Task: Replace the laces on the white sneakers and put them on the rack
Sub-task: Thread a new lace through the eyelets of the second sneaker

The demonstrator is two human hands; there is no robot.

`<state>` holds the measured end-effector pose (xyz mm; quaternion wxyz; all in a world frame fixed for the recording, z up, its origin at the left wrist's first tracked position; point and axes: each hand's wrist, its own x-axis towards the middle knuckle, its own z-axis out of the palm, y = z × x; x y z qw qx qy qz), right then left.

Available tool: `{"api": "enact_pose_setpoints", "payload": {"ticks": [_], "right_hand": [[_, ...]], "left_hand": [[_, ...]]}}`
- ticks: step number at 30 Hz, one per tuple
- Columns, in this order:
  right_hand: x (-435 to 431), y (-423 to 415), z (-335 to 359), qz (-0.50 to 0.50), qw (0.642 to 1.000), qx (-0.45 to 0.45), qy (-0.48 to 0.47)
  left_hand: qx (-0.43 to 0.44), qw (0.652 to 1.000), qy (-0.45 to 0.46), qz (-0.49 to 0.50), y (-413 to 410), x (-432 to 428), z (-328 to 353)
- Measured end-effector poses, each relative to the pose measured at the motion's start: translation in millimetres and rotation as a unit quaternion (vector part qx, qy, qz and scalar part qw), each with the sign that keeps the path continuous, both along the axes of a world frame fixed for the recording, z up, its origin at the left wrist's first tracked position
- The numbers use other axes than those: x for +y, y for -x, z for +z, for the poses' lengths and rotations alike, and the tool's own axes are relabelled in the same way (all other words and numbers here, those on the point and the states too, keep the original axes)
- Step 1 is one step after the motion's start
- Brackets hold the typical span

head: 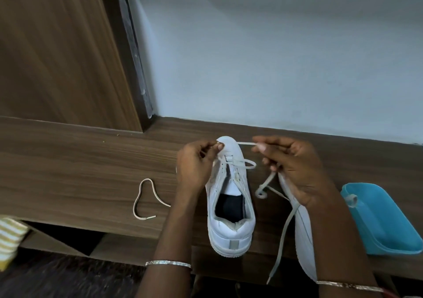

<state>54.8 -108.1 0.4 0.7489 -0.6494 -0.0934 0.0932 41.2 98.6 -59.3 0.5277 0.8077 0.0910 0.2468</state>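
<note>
On a wooden ledge (91, 172), left hand (194, 168) and right hand (295, 169) pinch the sneaker (231, 228) lace (246, 143).

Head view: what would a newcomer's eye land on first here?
A white sneaker stands heel toward the camera on the wooden ledge, left hand and right hand pinching a pale lace near its toe. A loose lace end curls to its left; a blue tray sits at the right edge.
</note>
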Motion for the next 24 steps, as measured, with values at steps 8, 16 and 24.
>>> {"api": "enact_pose_setpoints", "payload": {"ticks": [8,16,24], "right_hand": [[-44,-11,6,-0.149,0.965,0.06,-0.207],[-44,-9,4,-0.16,0.961,0.051,-0.219],[-43,-12,6,-0.251,0.931,-0.067,-0.254]], "left_hand": [[0.076,0.961,0.242,0.112,2,6,-11],[0.092,0.945,0.315,-0.014,3,25,-13],[0.134,0.986,-0.095,0.036,3,53,-31]]}}
